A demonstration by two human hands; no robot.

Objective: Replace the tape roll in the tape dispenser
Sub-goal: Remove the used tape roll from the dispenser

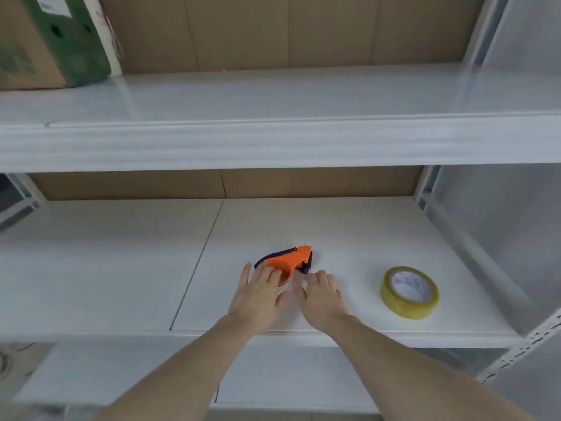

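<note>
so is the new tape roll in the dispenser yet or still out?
Out. The tape roll lies flat on the shelf, apart from the orange dispenser, to its right. Neither hand touches it.

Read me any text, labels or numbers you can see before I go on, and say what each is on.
Nothing can be read.
White label on the cardboard box, top left on the upper shelf: print too blurred.
Faint marks inside the core of the tape roll: too blurred.
Orange tape dispenser: no text visible.

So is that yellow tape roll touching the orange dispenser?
Apart. The head view shows the tape roll lying alone on the shelf, with bare white surface and the right hand between it and the dispenser.
</note>
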